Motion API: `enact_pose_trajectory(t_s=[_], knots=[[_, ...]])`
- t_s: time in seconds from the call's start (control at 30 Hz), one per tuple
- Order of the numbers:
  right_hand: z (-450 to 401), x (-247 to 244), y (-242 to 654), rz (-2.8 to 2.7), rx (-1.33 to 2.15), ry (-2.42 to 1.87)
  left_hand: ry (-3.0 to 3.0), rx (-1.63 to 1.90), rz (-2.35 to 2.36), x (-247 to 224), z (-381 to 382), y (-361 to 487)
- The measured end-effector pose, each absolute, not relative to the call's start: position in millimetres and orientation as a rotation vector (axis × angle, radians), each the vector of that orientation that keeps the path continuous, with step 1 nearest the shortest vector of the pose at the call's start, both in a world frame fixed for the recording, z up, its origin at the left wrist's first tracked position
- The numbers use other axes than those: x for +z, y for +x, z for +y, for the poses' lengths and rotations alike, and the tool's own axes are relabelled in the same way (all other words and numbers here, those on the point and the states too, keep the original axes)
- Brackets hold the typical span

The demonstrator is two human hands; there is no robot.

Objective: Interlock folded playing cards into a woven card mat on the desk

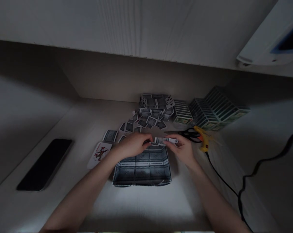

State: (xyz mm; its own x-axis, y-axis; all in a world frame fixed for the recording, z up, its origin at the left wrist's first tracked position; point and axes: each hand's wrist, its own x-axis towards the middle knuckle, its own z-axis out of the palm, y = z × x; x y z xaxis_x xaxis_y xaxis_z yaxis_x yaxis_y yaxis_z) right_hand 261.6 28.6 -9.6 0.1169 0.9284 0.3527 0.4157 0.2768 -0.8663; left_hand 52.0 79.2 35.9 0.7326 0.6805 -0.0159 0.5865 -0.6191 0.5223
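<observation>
Between my two hands is a narrow folded playing card (161, 140), held just above the far edge of a box made of playing cards (143, 165). My left hand (138, 143) pinches the card's left end with thumb and fingertips. At its right end, my right hand (181, 147) grips it, and a letter A shows by the fingers. The box lies open side up, with blue patterned card backs lining its inside. Beyond my hands, several small cut or folded card pieces (143, 123) lie scattered.
A joker card (100, 154) and a stack of cards (110, 136) lie left, near a black phone (44, 164). Behind stands another card structure (156, 105). Boxed decks (220, 105), black scissors (189, 134) and a yellow glue gun (205, 140) with a cord are right. A shelf (136, 29) overhangs.
</observation>
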Motion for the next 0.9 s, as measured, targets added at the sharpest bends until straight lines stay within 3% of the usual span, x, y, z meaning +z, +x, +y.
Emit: enact_pose_trajectory(t_s=[0.9], knots=[[30, -2, 286, -1.397, 0.477, -1.316, 2.424, 0.301, 0.95, 33, 79, 53]])
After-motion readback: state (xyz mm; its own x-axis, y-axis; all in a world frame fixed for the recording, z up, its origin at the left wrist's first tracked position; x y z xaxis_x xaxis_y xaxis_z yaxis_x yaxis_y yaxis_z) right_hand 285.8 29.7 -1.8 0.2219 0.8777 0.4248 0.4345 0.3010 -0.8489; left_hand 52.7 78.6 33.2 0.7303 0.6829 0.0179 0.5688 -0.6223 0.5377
